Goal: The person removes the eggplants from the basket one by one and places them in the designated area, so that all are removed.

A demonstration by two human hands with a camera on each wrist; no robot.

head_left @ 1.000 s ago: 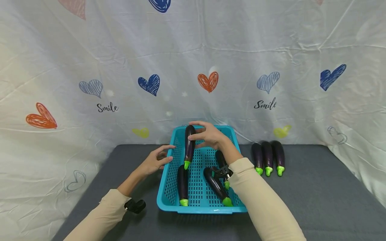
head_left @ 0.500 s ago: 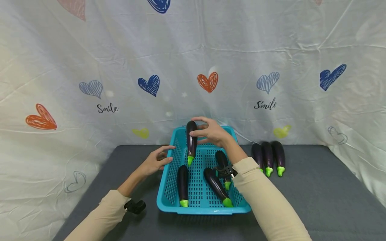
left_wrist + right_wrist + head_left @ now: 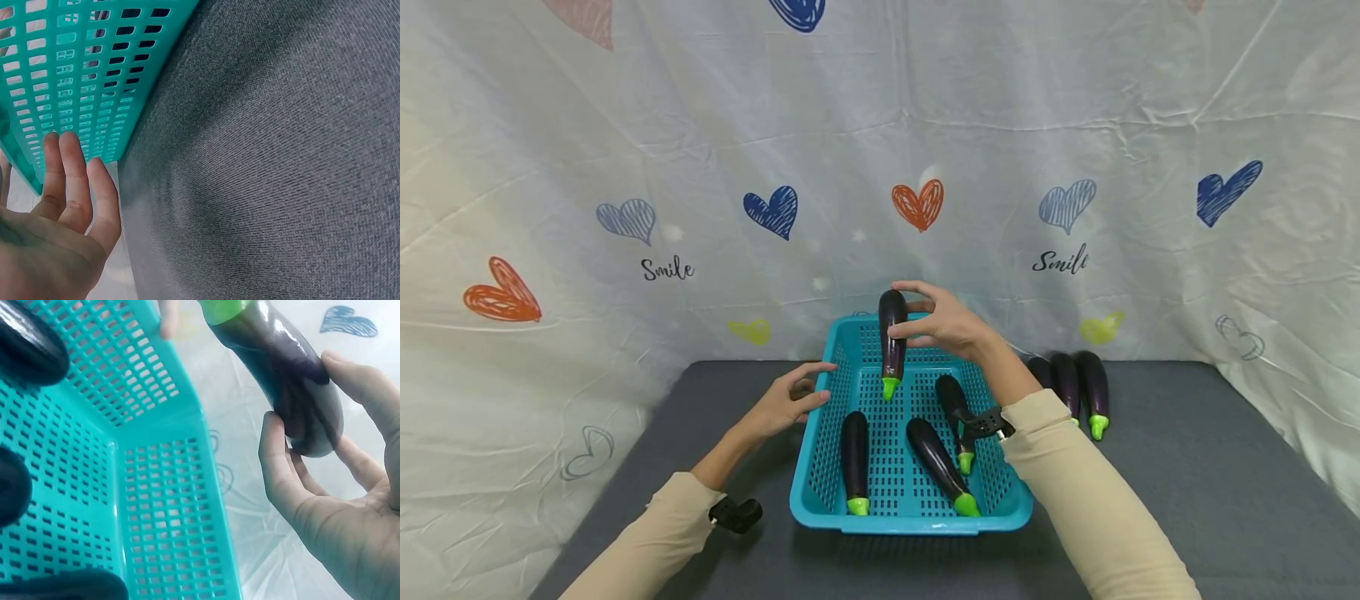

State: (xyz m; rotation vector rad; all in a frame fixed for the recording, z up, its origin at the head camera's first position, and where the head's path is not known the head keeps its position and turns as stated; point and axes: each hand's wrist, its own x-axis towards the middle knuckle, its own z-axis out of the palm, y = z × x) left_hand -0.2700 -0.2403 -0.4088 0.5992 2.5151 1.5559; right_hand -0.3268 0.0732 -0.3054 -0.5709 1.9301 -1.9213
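My right hand pinches a dark purple eggplant between thumb and fingers, above the far part of a blue plastic basket. Its green stem end points down toward me. In the right wrist view, the fingertips hold this eggplant by its rounded end, beyond the basket's rim. At the basket's left side rests my left hand, index finger and thumb touching the rim. The left wrist view has several of its fingers loosely extended beside the perforated wall; the thumb is hidden there.
Inside the basket lie three eggplants: one at left, one slanted in the middle, one at right. Three more, including the rightmost eggplant, lie on the grey cloth. A white patterned curtain hangs behind.
The right hand has lifted the eggplant up and moved it rightward, away from the eggplant at the basket's left. The left hand has stayed in place.
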